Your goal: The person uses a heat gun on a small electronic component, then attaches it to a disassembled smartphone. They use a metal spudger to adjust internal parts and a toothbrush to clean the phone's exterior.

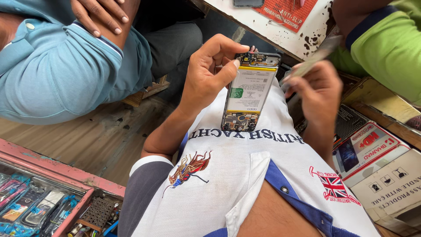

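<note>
Phone (250,90) lies opened, back cover already off, battery still fitted.
Left hand (208,72) grips its top edge; right hand (318,90), beside the phone, pinches tweezers (313,59).

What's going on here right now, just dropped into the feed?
A person holds an opened smartphone with its back cover off in the left hand, resting it against their white shirt; the white battery and circuit boards are exposed. The right hand holds thin metal tweezers beside the phone's top, blurred. Other people sit close by.
</note>
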Demonstrator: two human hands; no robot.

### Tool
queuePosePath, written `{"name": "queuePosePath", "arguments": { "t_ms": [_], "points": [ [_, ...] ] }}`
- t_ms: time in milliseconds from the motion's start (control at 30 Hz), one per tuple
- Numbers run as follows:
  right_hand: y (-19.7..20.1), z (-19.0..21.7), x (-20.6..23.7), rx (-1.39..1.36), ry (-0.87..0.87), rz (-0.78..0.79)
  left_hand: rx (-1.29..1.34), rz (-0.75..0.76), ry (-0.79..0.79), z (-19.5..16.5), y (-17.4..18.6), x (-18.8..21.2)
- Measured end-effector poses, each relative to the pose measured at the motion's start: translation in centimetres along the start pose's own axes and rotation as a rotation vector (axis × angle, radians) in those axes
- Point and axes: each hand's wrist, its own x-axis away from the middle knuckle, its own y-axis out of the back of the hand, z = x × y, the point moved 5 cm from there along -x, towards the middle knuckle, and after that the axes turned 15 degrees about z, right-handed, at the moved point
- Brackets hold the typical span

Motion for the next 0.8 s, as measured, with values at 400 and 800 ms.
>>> {"name": "queuePosePath", "arguments": {
  "t_ms": [400,800],
  "points": [
    [-5.3,9.9,-4.8,0.237,0.369,0.117,-0.214,0.103,0.034,-1.9,-1.1,-1.1],
    [-6.1,10.4,-5.4,0.371,0.263,0.202,-0.241,0.103,0.040,-1.9,-1.1,-1.4]
  ]
}}
